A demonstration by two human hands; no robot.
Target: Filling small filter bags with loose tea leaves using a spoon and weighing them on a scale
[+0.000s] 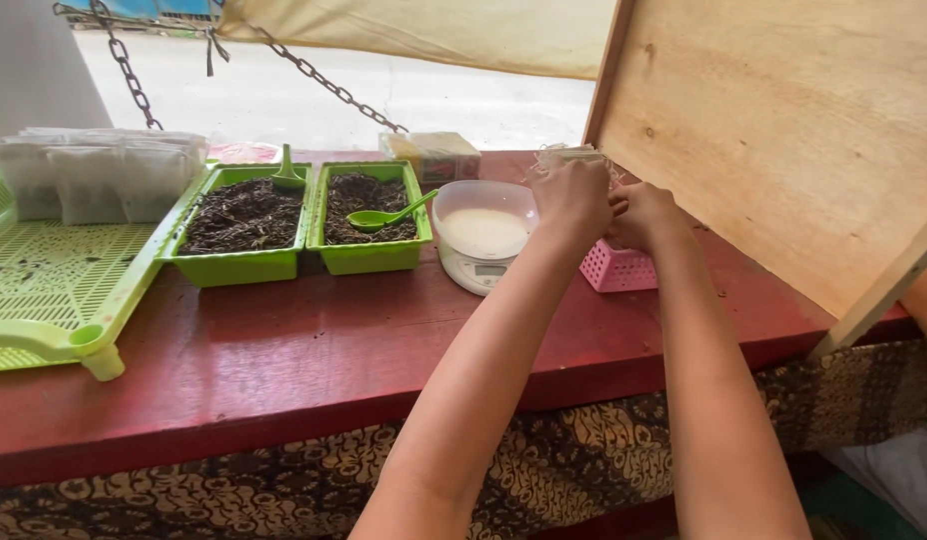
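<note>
Red wooden surface (284, 350) at an open street-side stall. Far right, both hands, left hand (574, 198) and right hand (639, 215), closed their fingers on pale strands (569, 155), orientation unclear, above a pink basket (619, 270).

Daylight enters from the open street beyond the counter, where the pavement (404, 95) is overexposed to near white. My forearms cast soft shadows on the red tabletop (284, 350). The bowl (484, 215) on the scale shows mild glare. Focus is fair throughout; my hands (609, 205) appear slightly soft, possibly motion blur. Edges bend slightly.
</note>
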